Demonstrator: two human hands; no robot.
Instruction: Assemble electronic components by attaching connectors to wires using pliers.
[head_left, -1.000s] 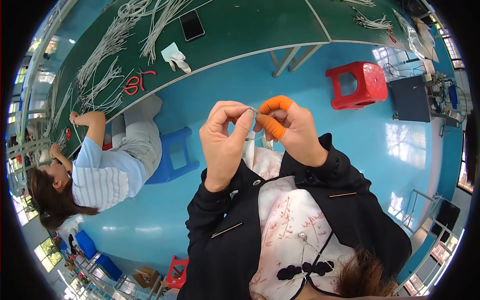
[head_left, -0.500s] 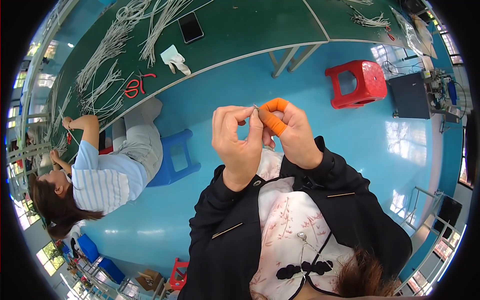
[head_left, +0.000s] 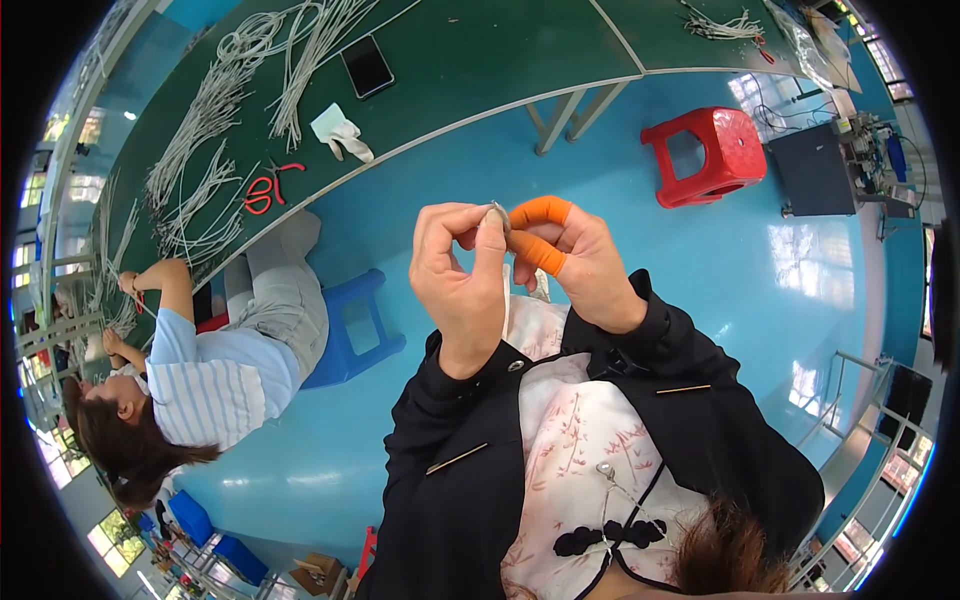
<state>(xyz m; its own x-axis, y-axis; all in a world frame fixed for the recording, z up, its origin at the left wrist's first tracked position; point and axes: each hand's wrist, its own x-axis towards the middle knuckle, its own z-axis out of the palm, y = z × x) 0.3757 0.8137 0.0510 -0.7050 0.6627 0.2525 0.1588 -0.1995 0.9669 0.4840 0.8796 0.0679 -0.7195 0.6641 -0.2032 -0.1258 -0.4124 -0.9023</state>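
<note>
Left hand (head_left: 462, 285) and right hand (head_left: 595, 265), the latter in orange finger covers (head_left: 542, 211), meet before the chest, each grip pinching a small greyish piece (head_left: 503, 215) between them; its form is unclear. Beyond: green tabletop (head_left: 480, 80) bearing white glove (head_left: 343, 133), phone (head_left: 368, 67), pale cables (head_left: 205, 120).

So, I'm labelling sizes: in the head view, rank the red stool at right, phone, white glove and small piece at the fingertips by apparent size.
1. Red stool, clearly largest.
2. Phone and white glove: too alike to rank.
3. Small piece, partly covered by the left hand; what shows is smallest.
</note>
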